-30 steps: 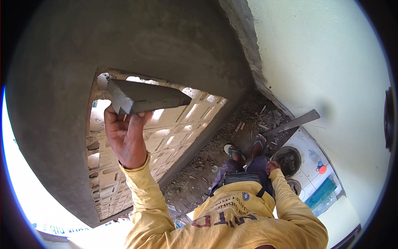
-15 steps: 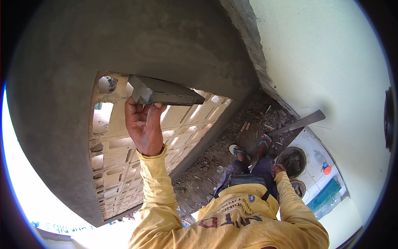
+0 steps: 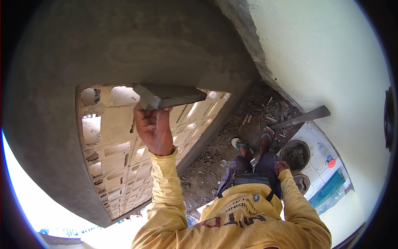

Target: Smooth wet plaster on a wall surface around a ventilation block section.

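My left hand (image 3: 154, 129) is raised, its fingers closed on a grey, mortar-smeared plastering float (image 3: 180, 96). The float lies against the lower edge of the fresh grey plaster (image 3: 137, 50), over the top of a bare stretch of pierced block wall (image 3: 118, 145). How the fingers wrap its grip is partly hidden. Low beside my right thigh, my right hand (image 3: 282, 167) is curled closed, and I cannot make out whether anything is in it. A bucket of grey mortar (image 3: 294, 155) stands just beyond that hand.
A long straight board (image 3: 302, 117) leans between the rubble-strewn ground (image 3: 219, 155) and the pale wall (image 3: 323, 54). A second bucket (image 3: 301, 182), a red round object (image 3: 331, 163) and a teal plastic sheet (image 3: 329, 189) are on the white tiles at right.
My left hand and the float have shifted a little right and slightly down in view. The view itself has moved somewhat. My right hand stays by my thigh.
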`<action>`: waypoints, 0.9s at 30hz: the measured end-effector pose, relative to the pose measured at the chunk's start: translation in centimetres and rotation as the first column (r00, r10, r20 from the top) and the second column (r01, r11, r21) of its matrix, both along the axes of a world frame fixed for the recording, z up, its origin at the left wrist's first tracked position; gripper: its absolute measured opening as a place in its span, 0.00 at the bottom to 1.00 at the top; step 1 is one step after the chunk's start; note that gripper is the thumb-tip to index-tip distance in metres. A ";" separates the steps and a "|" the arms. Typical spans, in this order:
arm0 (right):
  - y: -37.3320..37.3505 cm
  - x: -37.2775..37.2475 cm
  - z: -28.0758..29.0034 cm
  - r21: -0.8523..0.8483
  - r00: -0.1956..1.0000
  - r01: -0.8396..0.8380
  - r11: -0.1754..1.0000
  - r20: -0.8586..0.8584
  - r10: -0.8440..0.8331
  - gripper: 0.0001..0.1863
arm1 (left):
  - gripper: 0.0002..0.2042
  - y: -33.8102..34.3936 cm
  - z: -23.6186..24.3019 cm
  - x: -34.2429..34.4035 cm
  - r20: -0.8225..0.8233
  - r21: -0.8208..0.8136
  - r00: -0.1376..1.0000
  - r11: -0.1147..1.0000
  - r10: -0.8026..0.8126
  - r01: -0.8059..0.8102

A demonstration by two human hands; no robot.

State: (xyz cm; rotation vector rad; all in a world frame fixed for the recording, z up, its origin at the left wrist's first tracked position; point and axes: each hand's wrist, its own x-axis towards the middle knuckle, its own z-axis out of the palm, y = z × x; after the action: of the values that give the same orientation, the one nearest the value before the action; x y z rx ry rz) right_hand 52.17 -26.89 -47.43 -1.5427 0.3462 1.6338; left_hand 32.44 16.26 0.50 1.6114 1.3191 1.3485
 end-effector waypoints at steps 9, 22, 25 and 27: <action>1.5 2.2 2.1 -0.021 0.929 0.088 0.996 -0.359 -0.089 0.08 | 0.17 -4.1 -20.8 -0.2 0.064 -0.330 0.992 0.935 -0.111 0.126; 24.4 -7.4 23.8 0.701 0.956 0.174 0.692 0.048 -0.289 0.16 | 0.08 -13.3 -19.2 3.1 0.717 -0.696 0.544 0.498 0.436 0.518; 28.3 -9.6 26.7 0.640 0.889 0.217 0.737 0.182 -0.419 0.18 | 0.09 -13.3 -17.3 1.7 0.739 -0.673 0.513 0.504 0.437 0.541; 30.1 -10.7 28.7 0.630 0.901 0.196 0.752 0.188 -0.392 0.18 | 0.10 -13.1 -17.7 0.8 0.774 -0.632 0.486 0.535 0.405 0.561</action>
State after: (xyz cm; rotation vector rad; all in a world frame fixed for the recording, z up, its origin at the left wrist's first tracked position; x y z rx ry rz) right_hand 41.51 3.25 -18.74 -1.1455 -0.0998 1.0710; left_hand 33.24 3.19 -17.21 0.1131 0.8770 0.8970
